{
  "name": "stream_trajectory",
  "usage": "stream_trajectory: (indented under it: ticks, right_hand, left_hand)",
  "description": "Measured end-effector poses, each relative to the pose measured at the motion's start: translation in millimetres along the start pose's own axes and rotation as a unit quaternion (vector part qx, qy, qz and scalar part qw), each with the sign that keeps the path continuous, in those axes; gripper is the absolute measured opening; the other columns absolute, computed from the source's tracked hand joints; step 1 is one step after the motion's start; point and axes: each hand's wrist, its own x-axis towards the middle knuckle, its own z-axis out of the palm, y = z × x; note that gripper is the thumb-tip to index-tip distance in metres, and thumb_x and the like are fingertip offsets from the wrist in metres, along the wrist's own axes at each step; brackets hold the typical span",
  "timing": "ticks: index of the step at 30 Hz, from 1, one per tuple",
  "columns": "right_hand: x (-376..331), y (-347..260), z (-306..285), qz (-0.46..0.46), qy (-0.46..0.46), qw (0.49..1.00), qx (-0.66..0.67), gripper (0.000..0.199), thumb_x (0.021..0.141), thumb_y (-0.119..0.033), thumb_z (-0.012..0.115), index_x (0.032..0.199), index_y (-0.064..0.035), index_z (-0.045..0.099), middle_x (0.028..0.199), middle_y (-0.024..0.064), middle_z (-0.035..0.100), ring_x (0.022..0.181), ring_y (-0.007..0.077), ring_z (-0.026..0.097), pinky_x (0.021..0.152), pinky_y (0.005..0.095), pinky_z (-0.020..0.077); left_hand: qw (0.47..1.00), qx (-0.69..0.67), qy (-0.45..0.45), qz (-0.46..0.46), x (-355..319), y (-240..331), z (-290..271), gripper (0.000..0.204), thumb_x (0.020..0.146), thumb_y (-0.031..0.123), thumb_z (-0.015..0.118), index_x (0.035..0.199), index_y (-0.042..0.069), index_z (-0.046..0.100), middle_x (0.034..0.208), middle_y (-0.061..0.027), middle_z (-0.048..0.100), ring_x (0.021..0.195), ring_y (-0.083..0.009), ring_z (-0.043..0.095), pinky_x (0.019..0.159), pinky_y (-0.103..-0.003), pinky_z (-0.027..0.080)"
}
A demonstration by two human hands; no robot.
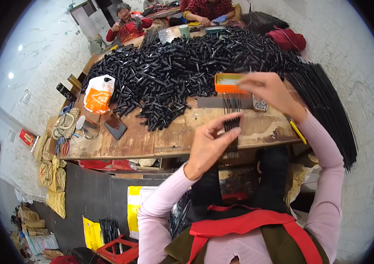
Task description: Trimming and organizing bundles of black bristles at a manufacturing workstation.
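Red apron trim (pixel 240 223) lies closest, below the near edge of the worktop (pixel 165 143). Toward that worktop's left end stand a mug (pixel 88 126), a white-and-orange bag (pixel 99 94) and a dark phone (pixel 115 126). From there a heap of short black tubes (pixel 165 75) spreads across to the far edge. At the middle of the near edge, the left hand (pixel 209 143) pinches a row of thin black rods (pixel 230 125) between thumb and fingers. Their long axis runs from near to far: the upper ends point at an orange tray (pixel 227 89), the lower ends reach past the near edge. Over the tray's right end hangs the right hand (pixel 270 90), fingers drawn narrow and blurred; whether it holds anything I cannot tell. The step looks like working on the held row's upper ends; the next move likely calls for a steady left pinch. Longer black rods (pixel 323 101) cover the right edge.
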Motion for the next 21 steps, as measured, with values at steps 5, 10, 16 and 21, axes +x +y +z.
stream_trajectory:
  ticks: [5, 10, 16, 21]
  right_hand:
    - [-68, -57, 10, -0.221, 0.058, 0.939, -0.258, 0.041, 0.077, 0.003, 0.064, 0.116, -0.0095, 0.070, 0.083, 0.0098, 0.059, 0.071, 0.0222, 0.059, 0.060, 0.0325, 0.0471]
    - [-83, -59, 18, -0.221, 0.055, 0.931, -0.284, 0.051, 0.075, 0.006, 0.061, 0.124, -0.0107, 0.066, 0.083, 0.0101, 0.052, 0.072, 0.0242, 0.056, 0.062, 0.0347, 0.0475]
    - [-90, -57, 23, -0.201, 0.050, 0.937, -0.283, 0.057, 0.075, 0.006, 0.060, 0.130, -0.0108, 0.061, 0.085, 0.0105, 0.051, 0.073, 0.0252, 0.055, 0.062, 0.0348, 0.0474]
    - [-85, -54, 19, -0.293, 0.087, 0.888, -0.343, 0.053, 0.067, 0.002, 0.063, 0.120, -0.0026, 0.065, 0.086, 0.0101, 0.055, 0.075, 0.0250, 0.058, 0.061, 0.0354, 0.0488]
  left_hand:
    - [0.996, -0.081, 0.042, 0.024, 6, 0, 2, 0.028, 0.090, 0.007, 0.068, 0.118, 0.001, 0.067, 0.066, 0.0110, 0.043, 0.062, 0.0017, 0.043, 0.064, -0.016, 0.049]
    - [0.995, -0.096, 0.035, 0.007, 6, -4, 0, 0.025, 0.093, 0.000, 0.060, 0.117, -0.005, 0.062, 0.106, -0.0131, 0.068, 0.096, -0.0165, 0.066, 0.087, -0.032, 0.060]
    - [0.996, -0.074, 0.043, 0.002, 3, 0, 3, 0.023, 0.093, 0.001, 0.061, 0.116, -0.004, 0.064, 0.104, -0.0121, 0.068, 0.093, -0.0157, 0.067, 0.085, -0.033, 0.060]
    - [0.996, -0.080, 0.049, 0.003, 2, 6, 10, 0.022, 0.092, 0.002, 0.064, 0.113, -0.003, 0.066, 0.072, 0.0047, 0.057, 0.072, -0.0026, 0.058, 0.078, -0.022, 0.058]
